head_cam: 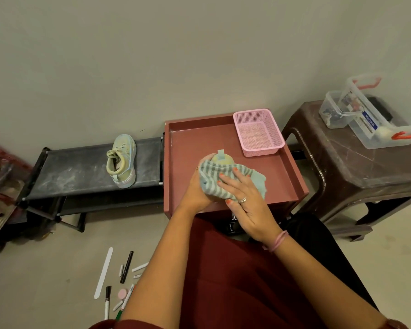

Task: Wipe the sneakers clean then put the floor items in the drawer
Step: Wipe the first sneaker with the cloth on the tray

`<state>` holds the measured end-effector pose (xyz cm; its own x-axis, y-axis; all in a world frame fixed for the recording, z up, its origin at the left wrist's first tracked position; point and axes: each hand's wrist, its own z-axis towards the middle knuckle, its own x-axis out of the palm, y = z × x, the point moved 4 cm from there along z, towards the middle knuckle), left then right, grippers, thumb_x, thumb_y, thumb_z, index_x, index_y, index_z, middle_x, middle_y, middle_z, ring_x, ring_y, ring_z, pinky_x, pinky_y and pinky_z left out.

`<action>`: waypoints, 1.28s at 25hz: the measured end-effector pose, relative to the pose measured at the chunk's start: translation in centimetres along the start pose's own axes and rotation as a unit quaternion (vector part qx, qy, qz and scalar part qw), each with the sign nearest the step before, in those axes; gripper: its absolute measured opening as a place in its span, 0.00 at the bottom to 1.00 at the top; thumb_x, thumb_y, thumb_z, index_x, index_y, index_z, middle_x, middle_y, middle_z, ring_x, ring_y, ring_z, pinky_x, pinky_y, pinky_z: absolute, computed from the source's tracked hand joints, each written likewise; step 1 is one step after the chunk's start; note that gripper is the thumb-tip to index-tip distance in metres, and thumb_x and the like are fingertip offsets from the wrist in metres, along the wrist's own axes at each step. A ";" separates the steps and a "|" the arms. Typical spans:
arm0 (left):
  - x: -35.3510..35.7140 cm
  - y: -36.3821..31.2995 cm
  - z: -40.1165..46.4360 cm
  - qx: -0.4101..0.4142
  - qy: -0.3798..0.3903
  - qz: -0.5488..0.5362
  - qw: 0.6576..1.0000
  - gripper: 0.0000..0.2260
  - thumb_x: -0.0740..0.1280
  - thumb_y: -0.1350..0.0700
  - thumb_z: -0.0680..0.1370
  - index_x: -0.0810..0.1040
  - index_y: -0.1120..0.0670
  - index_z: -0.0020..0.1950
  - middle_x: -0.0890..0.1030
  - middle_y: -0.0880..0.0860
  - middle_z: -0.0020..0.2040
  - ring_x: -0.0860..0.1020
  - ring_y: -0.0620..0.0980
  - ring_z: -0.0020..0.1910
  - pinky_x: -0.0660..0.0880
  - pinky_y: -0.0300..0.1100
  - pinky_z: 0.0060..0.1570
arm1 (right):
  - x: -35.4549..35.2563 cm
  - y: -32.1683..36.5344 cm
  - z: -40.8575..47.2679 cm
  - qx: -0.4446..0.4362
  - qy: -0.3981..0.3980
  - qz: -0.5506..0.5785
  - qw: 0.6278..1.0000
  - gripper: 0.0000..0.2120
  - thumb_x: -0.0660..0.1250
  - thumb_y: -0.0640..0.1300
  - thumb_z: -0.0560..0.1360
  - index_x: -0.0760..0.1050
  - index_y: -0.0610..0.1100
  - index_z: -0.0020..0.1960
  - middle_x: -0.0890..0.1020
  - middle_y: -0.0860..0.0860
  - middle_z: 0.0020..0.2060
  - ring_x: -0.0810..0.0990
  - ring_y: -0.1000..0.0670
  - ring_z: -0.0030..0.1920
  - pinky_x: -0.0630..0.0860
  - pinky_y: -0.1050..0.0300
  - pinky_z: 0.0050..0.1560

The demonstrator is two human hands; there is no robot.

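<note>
Seemingly sneaker (222,160) between both hands (223,193).

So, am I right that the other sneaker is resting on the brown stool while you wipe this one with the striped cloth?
Not quite: the head view shows the other sneaker on the black rack to the left, not on the brown stool. The rest holds: both hands are wiping a sneaker with the striped cloth.

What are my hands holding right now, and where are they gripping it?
The left hand holds a sneaker from its left side, under the cloth. The right hand presses the cloth onto the sneaker with spread fingers.
</note>
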<state>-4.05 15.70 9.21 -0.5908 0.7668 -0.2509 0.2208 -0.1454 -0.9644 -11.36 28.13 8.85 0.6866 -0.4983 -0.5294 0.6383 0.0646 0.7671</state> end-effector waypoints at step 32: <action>-2.9 -2.1 0.2 0.034 0.092 0.327 0.940 0.50 0.81 0.49 0.59 0.57 0.53 0.74 0.64 0.49 0.67 0.65 0.48 0.68 0.63 0.45 0.70 | 2.5 0.5 -0.2 0.200 0.005 0.286 0.937 0.18 0.57 0.53 0.80 0.73 0.45 0.64 0.78 0.59 0.58 0.74 0.63 0.59 0.68 0.68 0.60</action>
<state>-2.95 13.64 11.93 -0.2002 0.5946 -0.7787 0.4357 -0.6579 -0.6143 -9.27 27.10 7.86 0.8809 -0.4732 0.0083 -0.0155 -0.0113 0.9998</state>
